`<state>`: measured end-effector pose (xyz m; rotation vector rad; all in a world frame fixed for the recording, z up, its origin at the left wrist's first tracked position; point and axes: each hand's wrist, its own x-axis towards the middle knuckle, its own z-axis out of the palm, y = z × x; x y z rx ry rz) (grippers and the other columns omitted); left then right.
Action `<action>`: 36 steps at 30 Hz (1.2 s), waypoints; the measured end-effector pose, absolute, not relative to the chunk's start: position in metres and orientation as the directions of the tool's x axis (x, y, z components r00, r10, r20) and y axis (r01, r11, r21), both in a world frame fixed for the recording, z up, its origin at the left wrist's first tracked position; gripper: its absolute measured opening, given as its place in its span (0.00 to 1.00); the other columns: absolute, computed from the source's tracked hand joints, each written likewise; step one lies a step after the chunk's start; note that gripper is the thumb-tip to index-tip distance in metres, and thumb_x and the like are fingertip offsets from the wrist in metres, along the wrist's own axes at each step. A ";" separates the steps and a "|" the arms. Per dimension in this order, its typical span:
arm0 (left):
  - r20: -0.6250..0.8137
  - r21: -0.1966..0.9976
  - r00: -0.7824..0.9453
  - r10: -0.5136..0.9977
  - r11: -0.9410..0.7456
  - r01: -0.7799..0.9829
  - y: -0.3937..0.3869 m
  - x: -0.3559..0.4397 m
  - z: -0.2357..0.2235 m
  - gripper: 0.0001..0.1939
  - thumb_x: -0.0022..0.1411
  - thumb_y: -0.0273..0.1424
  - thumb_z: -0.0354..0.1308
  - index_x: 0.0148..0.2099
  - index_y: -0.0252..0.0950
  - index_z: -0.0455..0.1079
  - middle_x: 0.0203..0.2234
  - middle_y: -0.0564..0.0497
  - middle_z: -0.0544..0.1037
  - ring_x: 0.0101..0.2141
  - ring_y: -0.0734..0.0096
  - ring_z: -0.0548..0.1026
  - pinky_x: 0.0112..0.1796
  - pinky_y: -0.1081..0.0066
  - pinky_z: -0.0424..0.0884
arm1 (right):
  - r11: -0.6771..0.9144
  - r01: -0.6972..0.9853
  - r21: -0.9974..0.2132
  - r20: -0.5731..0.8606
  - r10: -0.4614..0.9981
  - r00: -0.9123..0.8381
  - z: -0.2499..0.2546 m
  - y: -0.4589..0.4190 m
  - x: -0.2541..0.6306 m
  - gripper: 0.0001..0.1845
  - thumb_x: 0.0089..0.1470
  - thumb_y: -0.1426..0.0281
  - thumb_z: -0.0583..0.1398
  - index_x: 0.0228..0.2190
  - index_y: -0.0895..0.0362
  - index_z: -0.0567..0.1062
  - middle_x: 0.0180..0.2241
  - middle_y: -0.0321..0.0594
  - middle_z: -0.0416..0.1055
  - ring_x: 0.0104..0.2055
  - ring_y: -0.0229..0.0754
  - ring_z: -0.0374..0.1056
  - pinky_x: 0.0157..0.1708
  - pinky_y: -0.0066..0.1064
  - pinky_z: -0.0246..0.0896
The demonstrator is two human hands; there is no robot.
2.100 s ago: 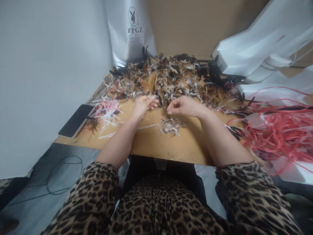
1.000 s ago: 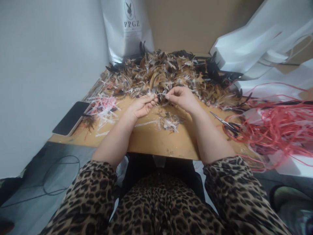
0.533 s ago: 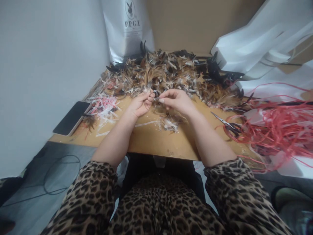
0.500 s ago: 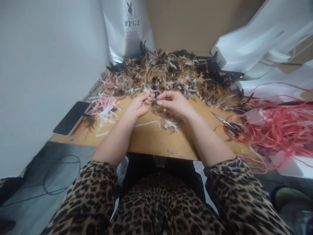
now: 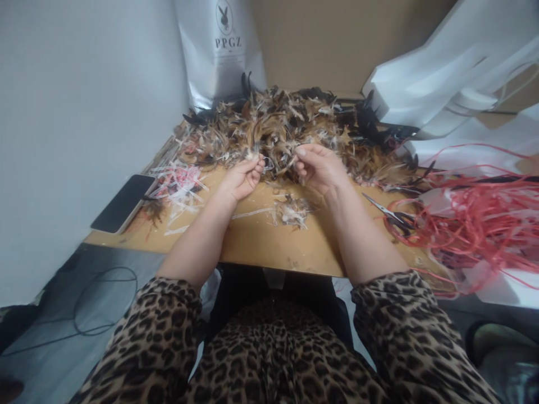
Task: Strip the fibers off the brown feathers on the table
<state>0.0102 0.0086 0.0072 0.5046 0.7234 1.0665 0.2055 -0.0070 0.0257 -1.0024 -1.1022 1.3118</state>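
My left hand [image 5: 245,178] is closed, thumb and fingertips pinching the pale base of a brown feather [image 5: 255,139] whose plume points away, toward the pile. A thin white strand [image 5: 268,159] curves out beside those fingertips. To the right, my right hand [image 5: 320,167] is raised in a pinch a short distance from the left; what it holds, if anything, is too small to make out. Both hands are at the near edge of a large heap of brown and black feathers [image 5: 311,115]. Below and between them lies a small clump of pale fluff and trimmings [image 5: 292,210].
Scissors [image 5: 389,212] lie right of my right forearm, beside a tangle of red strands [image 5: 484,224]. A phone [image 5: 123,203] sits at the table's left edge, near pink and white scraps [image 5: 181,185]. A silver bag [image 5: 225,62] stands behind the heap, white plastic [image 5: 438,73] at right.
My right hand came in to the strand by my left fingertips, worked close to them, then drew away right and slightly up. My left hand has kept its pinch nearly in place.
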 end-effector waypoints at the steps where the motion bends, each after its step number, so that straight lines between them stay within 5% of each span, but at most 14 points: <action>1: -0.295 0.684 0.291 0.910 0.414 -0.601 0.009 0.011 0.007 0.08 0.63 0.21 0.52 0.32 0.29 0.71 0.21 0.53 0.72 0.19 0.90 0.69 0.22 0.90 0.65 | 0.055 -0.214 -0.975 0.058 0.998 -0.008 0.027 -0.005 0.208 0.17 0.41 0.60 0.69 0.28 0.57 0.70 0.23 0.31 0.70 0.22 0.29 0.64 0.18 0.20 0.59; 6: -0.282 0.746 0.266 0.922 0.385 -0.543 0.010 0.016 0.001 0.06 0.61 0.21 0.54 0.32 0.29 0.71 0.21 0.53 0.74 0.20 0.88 0.71 0.22 0.89 0.67 | 0.103 -0.197 -0.975 0.094 0.994 0.055 0.025 0.001 0.212 0.17 0.46 0.56 0.65 0.31 0.54 0.68 0.25 0.34 0.72 0.29 0.33 0.70 0.23 0.21 0.64; 12: -0.189 0.802 0.319 0.929 0.333 -0.495 0.008 0.025 -0.012 0.02 0.59 0.23 0.59 0.34 0.28 0.73 0.23 0.51 0.76 0.21 0.86 0.73 0.23 0.87 0.68 | 0.058 -0.359 -0.932 0.040 0.998 0.058 0.003 -0.003 0.177 0.19 0.40 0.60 0.68 0.29 0.55 0.67 0.24 0.31 0.70 0.29 0.31 0.69 0.27 0.21 0.66; 19: -0.163 0.820 0.293 0.942 0.294 -0.490 0.007 0.026 -0.012 0.06 0.60 0.22 0.56 0.30 0.29 0.72 0.20 0.52 0.75 0.20 0.86 0.71 0.23 0.86 0.66 | 0.060 -0.114 -0.992 0.046 0.992 0.119 -0.013 -0.012 0.157 0.16 0.39 0.59 0.66 0.25 0.59 0.72 0.17 0.29 0.64 0.19 0.28 0.54 0.21 0.23 0.52; 27: -0.151 0.849 0.254 0.955 0.257 -0.462 0.008 0.026 -0.014 0.06 0.55 0.26 0.63 0.29 0.29 0.70 0.21 0.52 0.75 0.20 0.85 0.71 0.22 0.84 0.66 | 0.109 0.051 -0.993 0.112 0.992 0.062 -0.011 -0.010 0.166 0.18 0.38 0.57 0.65 0.25 0.60 0.74 0.24 0.35 0.71 0.23 0.31 0.58 0.25 0.25 0.54; 36: -0.125 0.869 0.218 0.968 0.213 -0.446 0.007 0.029 -0.016 0.08 0.53 0.28 0.65 0.29 0.28 0.70 0.20 0.53 0.75 0.20 0.85 0.71 0.23 0.84 0.65 | 0.047 -0.250 -0.967 0.016 0.992 0.122 -0.018 -0.012 0.152 0.19 0.38 0.57 0.67 0.24 0.58 0.71 0.16 0.28 0.61 0.18 0.28 0.51 0.19 0.23 0.44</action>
